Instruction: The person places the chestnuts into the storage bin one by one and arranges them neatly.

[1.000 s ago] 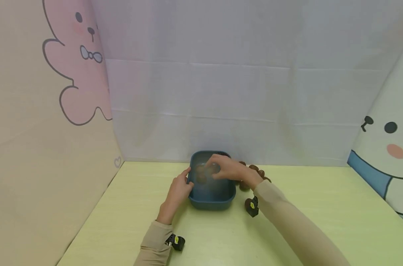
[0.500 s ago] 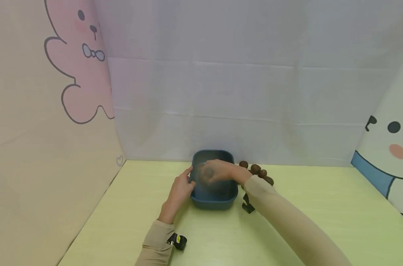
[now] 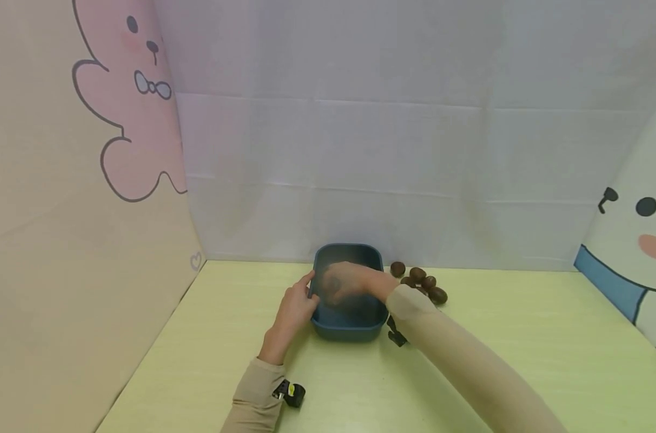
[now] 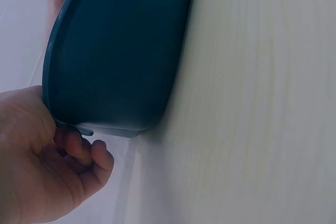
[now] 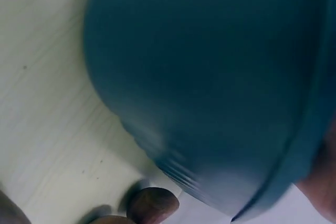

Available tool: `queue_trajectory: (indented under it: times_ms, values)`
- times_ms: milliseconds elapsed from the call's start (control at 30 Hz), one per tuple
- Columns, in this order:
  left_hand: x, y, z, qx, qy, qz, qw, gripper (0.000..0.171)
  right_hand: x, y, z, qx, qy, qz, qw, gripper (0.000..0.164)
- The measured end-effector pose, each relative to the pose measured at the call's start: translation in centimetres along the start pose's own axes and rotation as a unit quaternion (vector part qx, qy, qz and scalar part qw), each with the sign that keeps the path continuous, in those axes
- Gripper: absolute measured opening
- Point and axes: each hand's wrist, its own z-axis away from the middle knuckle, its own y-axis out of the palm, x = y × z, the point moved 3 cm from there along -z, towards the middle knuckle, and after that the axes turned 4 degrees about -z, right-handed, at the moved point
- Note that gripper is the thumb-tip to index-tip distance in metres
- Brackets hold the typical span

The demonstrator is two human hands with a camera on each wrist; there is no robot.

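A dark blue plastic basin (image 3: pixel 345 334) stands on the table near the back wall. My left hand (image 3: pixel 293 310) pinches its left rim, thumb and forefinger at the edge; in the left wrist view, the other fingers of this hand (image 4: pixel 47 166) are curled below the rim. Down inside the basin is my right hand (image 3: pixel 349 282), fingers bent and blurred by motion. A dark round patch shows by its thumb, too blurred to tell whether it is something held. The right forearm and hand hide part of the basin's inside.
Several brown, smooth, chestnut-like things (image 3: pixel 417 275) lie on the table right of the basin; one brown nut-like thing (image 5: pixel 153 205) shows close beside it in the right wrist view. White cloth (image 3: pixel 328 150) rises behind the table (image 3: pixel 208 337).
My right hand has dropped lower into the basin and its forearm has shifted left, exposing more of the brown things. The left hand has kept its hold on the rim.
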Motion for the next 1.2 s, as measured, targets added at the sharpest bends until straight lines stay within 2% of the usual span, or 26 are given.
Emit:
queue_trajectory:
  times_ms: [200,500,700,967,1200]
  values:
    - [-0.1,-0.1,0.1,-0.003,-0.002,0.003,1.0000,0.067,-0.2,-1.0,0.9,-0.006,0.045,-0.032,0.998,0.027]
    - [0.2,-0.2,-0.1,-0.007,-0.005,-0.006,0.9999,0.067,-0.6,-3.8,4.6,-0.079,0.022,-0.076,0.994,0.027]
    - [0.6,-0.3,-0.2,-0.013,-0.005,-0.011,0.9998,0.066,-0.5,-5.0,6.8,-0.104,0.022,-0.094,0.990,0.025]
    - [0.6,-0.3,-0.3,-0.018,0.000,-0.012,0.9998,0.066,-1.4,-5.1,9.4,-0.119,0.009,-0.099,0.988,0.023]
    - [0.5,-0.2,-0.4,-0.011,-0.005,-0.011,0.9999,0.066,-2.1,-4.4,11.7,-0.128,0.020,-0.109,0.986,0.022]
